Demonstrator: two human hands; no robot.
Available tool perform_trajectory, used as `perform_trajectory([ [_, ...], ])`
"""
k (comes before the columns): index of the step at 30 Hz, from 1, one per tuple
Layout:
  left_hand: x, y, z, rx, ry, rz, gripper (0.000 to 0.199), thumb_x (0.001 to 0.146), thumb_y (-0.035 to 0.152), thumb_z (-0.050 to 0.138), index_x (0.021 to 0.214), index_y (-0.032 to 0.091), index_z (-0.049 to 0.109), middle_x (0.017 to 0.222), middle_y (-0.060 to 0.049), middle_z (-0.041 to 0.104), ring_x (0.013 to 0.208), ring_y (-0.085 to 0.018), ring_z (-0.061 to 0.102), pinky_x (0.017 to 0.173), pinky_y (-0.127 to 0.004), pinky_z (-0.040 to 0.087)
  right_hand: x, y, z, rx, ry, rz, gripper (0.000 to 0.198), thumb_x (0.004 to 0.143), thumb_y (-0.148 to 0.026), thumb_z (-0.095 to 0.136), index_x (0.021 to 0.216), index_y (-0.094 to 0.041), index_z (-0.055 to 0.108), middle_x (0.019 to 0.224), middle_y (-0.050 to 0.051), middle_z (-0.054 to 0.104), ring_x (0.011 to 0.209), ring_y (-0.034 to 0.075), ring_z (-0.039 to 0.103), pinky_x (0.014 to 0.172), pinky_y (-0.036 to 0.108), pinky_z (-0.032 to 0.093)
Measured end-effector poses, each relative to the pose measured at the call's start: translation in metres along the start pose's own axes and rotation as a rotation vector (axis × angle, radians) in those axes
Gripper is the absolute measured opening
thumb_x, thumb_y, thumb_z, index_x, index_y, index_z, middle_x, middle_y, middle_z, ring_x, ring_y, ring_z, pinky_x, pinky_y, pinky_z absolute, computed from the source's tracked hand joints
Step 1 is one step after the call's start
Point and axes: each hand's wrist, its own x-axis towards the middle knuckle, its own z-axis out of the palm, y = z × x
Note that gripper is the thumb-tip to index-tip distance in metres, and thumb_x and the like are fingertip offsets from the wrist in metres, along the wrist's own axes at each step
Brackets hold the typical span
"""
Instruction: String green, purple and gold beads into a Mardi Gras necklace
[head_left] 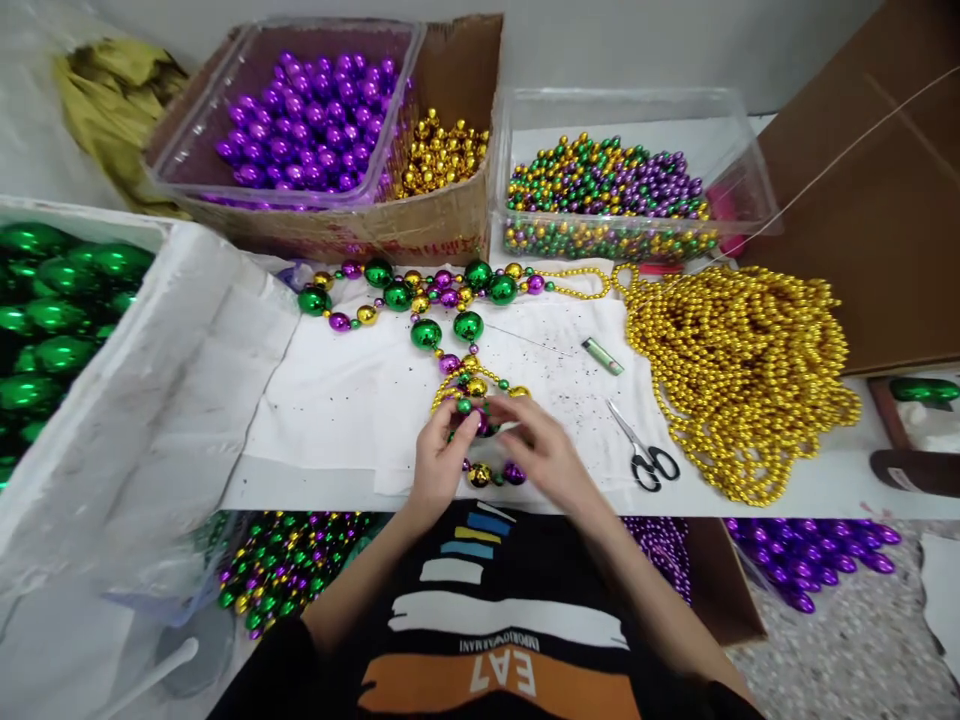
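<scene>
Left of the left hand [439,455], a white box [150,400] holds green beads [64,350]; beneath both hands, a white cloth [330,420] covers part of the bench [300,487]; right of the right hand [540,440] lie scissors [643,455], then gold strands [750,370], with speckled floor [832,650] below. The left hand pinches a bead garland [468,326]; the right hand's fingers curl beside it, blurred, their grip unclear. Lengthwise, the garland points away from the hands, branching left and right beyond them.
</scene>
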Motion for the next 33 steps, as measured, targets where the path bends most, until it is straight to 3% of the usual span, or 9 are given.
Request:
perform_trajectory([
  [4, 0.006, 0.015, -0.011, -0.25, -0.153, -0.012, 0.026, 0.093, 0.041, 0.059, 0.103, 0.018, 0.069, 0.108, -0.008, 0.069, 0.098, -0.02, 0.064, 0.091, -0.033, 0.047, 0.032, 0.057, -0.063, -0.578, 0.418, 0.251, 0.034, 0.087, -0.018, 0.047, 0.116, -0.015, 0.066, 0.11, 0.016, 0.062, 0.102, 0.03, 0.055, 0.086, 0.046, 0.047],
  [7, 0.005, 0.026, -0.017, -0.404, -0.247, -0.074, 0.027, 0.093, 0.042, 0.059, 0.101, 0.017, 0.069, 0.103, -0.009, 0.069, 0.089, -0.019, 0.065, 0.085, -0.033, 0.049, 0.05, 0.095, -0.088, -0.925, 0.394, 0.401, 0.036, 0.086, -0.021, 0.05, 0.116, -0.006, 0.065, 0.112, 0.024, 0.058, 0.107, 0.037, 0.049, 0.087, 0.049, 0.041],
  [12, 0.008, 0.025, -0.022, -0.414, -0.362, -0.186, 0.033, 0.091, 0.046, 0.062, 0.097, 0.014, 0.069, 0.095, -0.009, 0.069, 0.081, -0.018, 0.064, 0.078, -0.031, 0.048, 0.052, 0.111, -0.095, -1.016, 0.32, 0.415, 0.026, 0.087, -0.024, 0.05, 0.099, -0.01, 0.068, 0.103, 0.02, 0.058, 0.1, 0.034, 0.048, 0.081, 0.044, 0.038],
  [15, 0.011, 0.013, -0.022, -0.291, -0.341, -0.199, 0.034, 0.09, 0.047, 0.062, 0.099, 0.015, 0.069, 0.098, -0.008, 0.07, 0.085, -0.018, 0.063, 0.082, -0.031, 0.047, 0.046, 0.097, -0.092, -0.844, 0.412, 0.375, 0.016, 0.084, -0.026, 0.054, 0.09, -0.015, 0.064, 0.1, 0.015, 0.057, 0.095, 0.03, 0.051, 0.081, 0.043, 0.038],
  [18, 0.012, 0.003, -0.02, -0.244, -0.303, -0.203, 0.033, 0.09, 0.047, 0.063, 0.101, 0.016, 0.067, 0.098, -0.007, 0.07, 0.086, -0.018, 0.063, 0.082, -0.03, 0.046, 0.036, 0.069, -0.077, -0.337, 0.464, 0.317, 0.017, 0.084, -0.034, 0.059, 0.094, -0.021, 0.056, 0.097, 0.007, 0.058, 0.078, 0.02, 0.055, 0.069, 0.035, 0.042],
  [20, 0.011, 0.001, -0.018, -0.305, -0.273, -0.23, 0.031, 0.089, 0.047, 0.064, 0.099, 0.017, 0.061, 0.094, -0.006, 0.07, 0.08, -0.016, 0.063, 0.078, -0.03, 0.047, 0.028, 0.048, -0.057, 0.078, 0.345, 0.333, 0.023, 0.084, -0.041, 0.061, 0.096, -0.024, 0.05, 0.086, 0.002, 0.061, 0.062, 0.015, 0.051, 0.058, 0.029, 0.041],
  [23, 0.007, 0.003, -0.017, -0.395, -0.151, -0.244, 0.032, 0.086, 0.045, 0.067, 0.095, 0.019, 0.053, 0.087, -0.003, 0.07, 0.073, -0.015, 0.063, 0.074, -0.029, 0.047, 0.018, 0.021, -0.025, 0.426, 0.129, 0.36, 0.026, 0.085, -0.043, 0.064, 0.094, -0.024, 0.049, 0.076, -0.002, 0.063, 0.055, 0.012, 0.047, 0.051, 0.025, 0.037],
  [29, -0.002, 0.015, -0.026, -0.402, 0.032, -0.187, 0.032, 0.08, 0.044, 0.074, 0.091, 0.019, 0.058, 0.089, -0.001, 0.065, 0.07, -0.013, 0.058, 0.071, -0.028, 0.047, 0.013, -0.003, 0.007, 0.682, -0.059, 0.363, 0.024, 0.082, -0.041, 0.071, 0.088, -0.02, 0.06, 0.079, 0.0, 0.061, 0.069, 0.014, 0.056, 0.065, 0.029, 0.048],
  [33, -0.006, 0.031, -0.033, -0.401, -0.152, -0.171, 0.028, 0.082, 0.043, 0.072, 0.09, 0.017, 0.063, 0.084, -0.002, 0.064, 0.071, -0.014, 0.059, 0.069, -0.028, 0.045, 0.005, -0.016, 0.008, 0.716, -0.107, 0.379, 0.027, 0.084, -0.046, 0.07, 0.093, -0.022, 0.061, 0.079, 0.0, 0.06, 0.062, 0.013, 0.052, 0.054, 0.026, 0.044],
])
